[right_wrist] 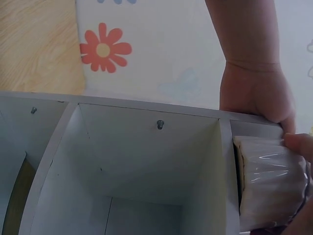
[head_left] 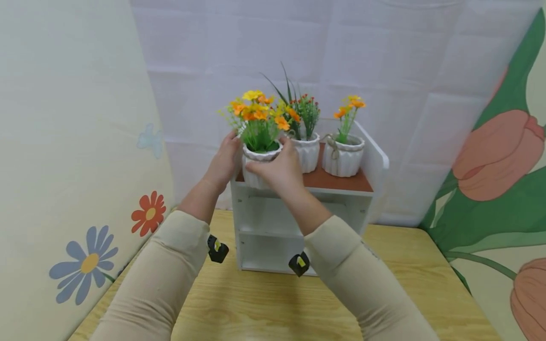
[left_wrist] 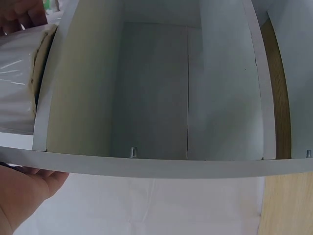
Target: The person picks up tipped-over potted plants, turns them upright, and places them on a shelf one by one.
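Observation:
In the head view, a white ribbed flowerpot (head_left: 255, 181) with orange and yellow artificial flowers (head_left: 256, 111) stands at the left front of the white shelf unit's brown top. My right hand (head_left: 281, 166) grips this pot, thumb across its front near the rim and fingers round its right side. My left hand (head_left: 225, 158) is at the pot's left, by the unit's side panel (right_wrist: 146, 108). Its fingers lie along the panel's outer face in the left wrist view; whether they hold the panel or touch the pot is hidden. Shiny clear wrap covers the pot (right_wrist: 271, 181) in the right wrist view.
Two more white pots share the top: one with grass and red-tipped sprigs (head_left: 308, 154), another with orange flowers (head_left: 343, 161). A raised side panel (head_left: 375, 142) bounds the right edge. Below are open compartments (left_wrist: 151, 93) with small metal pegs. The unit stands on a wooden table (head_left: 256, 303).

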`<state>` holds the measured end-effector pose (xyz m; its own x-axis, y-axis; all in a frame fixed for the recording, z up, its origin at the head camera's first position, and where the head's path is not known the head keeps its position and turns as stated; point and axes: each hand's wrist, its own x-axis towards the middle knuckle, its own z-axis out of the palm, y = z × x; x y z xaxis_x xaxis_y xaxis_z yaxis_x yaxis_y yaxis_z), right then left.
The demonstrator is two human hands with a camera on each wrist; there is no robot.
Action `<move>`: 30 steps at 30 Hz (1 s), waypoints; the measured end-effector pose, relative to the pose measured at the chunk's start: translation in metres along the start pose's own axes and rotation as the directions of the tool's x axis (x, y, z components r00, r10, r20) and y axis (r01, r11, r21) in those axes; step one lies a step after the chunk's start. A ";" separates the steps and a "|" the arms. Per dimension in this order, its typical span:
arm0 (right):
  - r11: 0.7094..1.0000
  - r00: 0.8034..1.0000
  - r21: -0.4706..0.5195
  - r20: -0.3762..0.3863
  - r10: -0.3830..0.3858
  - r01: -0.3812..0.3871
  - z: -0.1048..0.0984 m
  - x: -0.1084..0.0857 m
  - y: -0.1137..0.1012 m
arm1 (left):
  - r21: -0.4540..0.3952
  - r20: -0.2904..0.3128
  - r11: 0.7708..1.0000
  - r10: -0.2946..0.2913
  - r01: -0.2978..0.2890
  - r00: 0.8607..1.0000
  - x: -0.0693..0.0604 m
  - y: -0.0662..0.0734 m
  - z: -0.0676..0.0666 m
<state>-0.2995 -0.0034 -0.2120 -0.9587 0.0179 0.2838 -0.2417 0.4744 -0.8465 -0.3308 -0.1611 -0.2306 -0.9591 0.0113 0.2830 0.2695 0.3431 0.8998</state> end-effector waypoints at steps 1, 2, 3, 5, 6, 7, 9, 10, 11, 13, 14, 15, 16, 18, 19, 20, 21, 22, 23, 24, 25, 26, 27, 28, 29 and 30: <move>1.000 1.000 -0.001 -0.006 -0.004 0.004 0.001 0.002 0.000 | 0.010 -0.002 1.000 -0.002 0.002 1.000 0.000 0.000 0.000; 1.000 1.000 0.001 -0.013 -0.010 0.010 0.002 0.003 0.000 | 0.016 -0.002 1.000 -0.006 0.006 1.000 0.000 0.000 0.000; 1.000 1.000 0.004 -0.019 -0.015 0.015 0.003 0.004 0.000 | 0.020 -0.002 1.000 -0.008 0.008 1.000 0.001 0.001 0.000; 1.000 0.999 0.002 -0.031 -0.023 0.023 0.005 0.007 0.000 | 0.020 -0.002 1.000 -0.008 0.008 1.000 0.001 0.001 0.000; 1.000 0.999 0.001 -0.035 -0.023 0.023 0.006 0.008 -0.001 | 0.015 0.000 1.000 -0.007 0.007 1.000 0.001 0.001 0.000; 1.000 0.999 -0.001 -0.040 -0.021 0.021 0.007 0.009 -0.001 | 0.009 0.003 1.000 -0.006 0.006 1.000 0.001 0.001 0.000; 1.000 0.999 -0.026 -0.049 -0.017 0.015 0.009 0.010 -0.003 | -0.005 0.006 1.000 -0.003 0.003 1.000 0.000 0.001 0.000; 0.999 0.999 -0.030 -0.053 -0.014 0.013 0.010 0.011 -0.004 | -0.011 0.008 1.000 -0.003 0.003 1.000 0.000 0.001 0.000; 0.999 0.998 -0.034 -0.057 -0.013 0.011 0.010 0.011 -0.004 | -0.020 0.009 1.000 -0.002 0.002 1.000 0.000 0.001 0.000; 0.999 0.998 -0.041 -0.065 -0.012 0.010 0.012 0.013 -0.005 | -0.034 0.016 0.999 0.002 -0.001 1.000 -0.002 0.001 0.000; 0.999 0.998 -0.043 -0.067 -0.011 0.008 0.013 0.014 -0.006 | -0.040 0.018 0.999 0.002 -0.002 1.000 -0.002 0.001 0.000; 0.999 0.998 -0.033 -0.069 -0.009 0.007 0.014 0.014 -0.006 | -0.046 0.021 0.999 0.003 -0.002 1.000 -0.003 0.001 0.000; 1.000 0.997 -0.028 -0.071 -0.007 0.005 0.014 0.015 -0.007 | -0.050 0.023 0.999 0.004 -0.003 1.000 -0.003 0.002 0.000; 1.000 0.997 -0.025 -0.077 -0.006 0.004 0.015 0.016 -0.007 | -0.054 0.028 0.999 0.003 -0.002 1.000 -0.004 0.002 0.000; 1.000 0.997 -0.019 -0.081 -0.005 0.003 0.016 0.017 -0.007 | -0.050 0.027 0.999 0.002 0.000 1.000 -0.004 0.002 0.000; 1.000 0.996 -0.020 -0.085 -0.001 0.000 0.016 0.018 -0.007 | -0.050 0.028 0.999 0.000 0.001 1.000 -0.004 0.002 0.000; 1.000 0.996 -0.021 -0.090 0.000 -0.002 0.017 0.019 -0.007 | -0.048 0.029 0.999 -0.001 0.002 1.000 -0.004 0.002 0.000; 1.000 0.995 -0.025 -0.095 0.002 -0.004 0.017 0.020 -0.007 | -0.047 0.029 0.999 -0.001 0.002 1.000 -0.004 0.002 0.000; 1.000 0.995 -0.024 -0.098 0.004 -0.007 0.018 0.020 -0.008 | -0.045 0.028 0.999 0.000 0.001 1.000 -0.004 0.002 0.000; 1.000 0.995 -0.023 -0.100 0.007 -0.009 0.019 0.021 -0.008 | -0.043 0.026 0.999 0.001 0.000 1.000 -0.004 0.002 0.001; 1.000 0.995 -0.026 -0.100 0.011 -0.014 0.019 0.022 -0.008 | -0.044 0.026 0.999 0.005 -0.004 1.000 -0.004 0.002 0.000; 1.000 0.995 -0.023 -0.099 0.014 -0.016 0.020 0.022 -0.009 | -0.047 0.026 0.999 0.005 -0.004 1.000 -0.004 0.002 0.000; 1.000 0.995 -0.019 -0.097 0.016 -0.017 0.021 0.022 -0.010 | -0.049 0.026 0.999 0.006 -0.005 1.000 -0.004 0.002 0.000; 1.000 0.995 -0.018 -0.094 0.018 -0.020 0.021 0.023 -0.011 | -0.049 0.026 0.999 0.008 -0.007 1.000 -0.004 0.002 0.000; 1.000 0.996 -0.021 -0.091 0.021 -0.023 0.022 0.023 -0.011 | -0.048 0.026 0.999 0.009 -0.007 1.000 -0.004 0.002 0.000; 0.999 0.996 -0.023 -0.089 0.021 -0.023 0.022 0.023 -0.012 | -0.048 0.028 0.999 0.009 -0.007 1.000 -0.004 0.002 0.000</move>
<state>-0.3217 -0.0285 -0.2053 -0.9464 0.1066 0.3048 -0.2157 0.4938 -0.8424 -0.3268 -0.1607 -0.2301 -0.9587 0.0401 0.2815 0.2804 0.2977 0.9126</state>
